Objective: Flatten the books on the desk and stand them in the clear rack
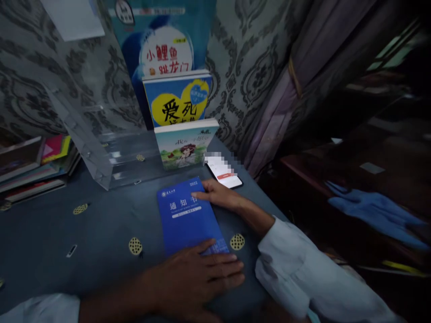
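A blue booklet [186, 231] with white Chinese print and "2022" on its cover lies on the cloth-covered table in front of me. My left hand [198, 276] rests flat across the booklet's lower end, fingers stretched out and holding nothing. At the upper right edge, my right hand [220, 195] pinches the booklet, thumb on the cover and the other fingers partly hidden. Just beyond that hand lies a phone [232, 179] with a lit screen.
Three books stand in tiers behind the booklet, the front one a green-covered book [185, 148]. A clear plastic stand [96, 166] is left of them. Stacked books [33, 175] sit at far left. Past the table's right edge, a blue glove-like item [370, 206] lies lower down.
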`<action>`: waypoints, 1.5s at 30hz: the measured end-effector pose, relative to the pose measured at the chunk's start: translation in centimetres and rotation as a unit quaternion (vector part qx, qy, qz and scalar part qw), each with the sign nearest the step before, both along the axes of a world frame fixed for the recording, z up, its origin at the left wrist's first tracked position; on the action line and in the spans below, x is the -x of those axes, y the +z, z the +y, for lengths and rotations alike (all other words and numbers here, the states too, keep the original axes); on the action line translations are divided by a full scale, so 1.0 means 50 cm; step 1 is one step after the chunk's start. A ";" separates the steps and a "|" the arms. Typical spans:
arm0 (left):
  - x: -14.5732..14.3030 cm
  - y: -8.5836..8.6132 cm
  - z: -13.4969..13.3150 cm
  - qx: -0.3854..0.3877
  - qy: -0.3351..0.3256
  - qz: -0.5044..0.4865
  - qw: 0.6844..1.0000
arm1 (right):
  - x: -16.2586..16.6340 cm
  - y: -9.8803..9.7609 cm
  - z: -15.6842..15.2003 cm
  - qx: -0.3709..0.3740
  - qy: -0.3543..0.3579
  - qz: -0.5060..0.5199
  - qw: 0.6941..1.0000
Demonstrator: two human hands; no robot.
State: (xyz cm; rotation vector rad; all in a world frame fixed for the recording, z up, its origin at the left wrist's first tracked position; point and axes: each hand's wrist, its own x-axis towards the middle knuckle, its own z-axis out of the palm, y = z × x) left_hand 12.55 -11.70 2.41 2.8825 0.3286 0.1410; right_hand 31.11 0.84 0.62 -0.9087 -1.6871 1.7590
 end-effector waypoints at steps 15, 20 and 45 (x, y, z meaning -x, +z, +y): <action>0.057 0.017 0.101 -0.115 0.243 -0.186 0.945 | -0.070 0.060 0.023 -0.043 0.017 0.018 0.999; 0.093 0.091 0.197 -0.074 0.420 -0.366 0.827 | -0.075 0.118 0.029 -0.153 -0.131 0.073 0.977; 0.102 0.077 0.321 0.007 0.435 -0.408 0.802 | -0.048 0.130 0.116 -0.409 -0.203 0.029 0.889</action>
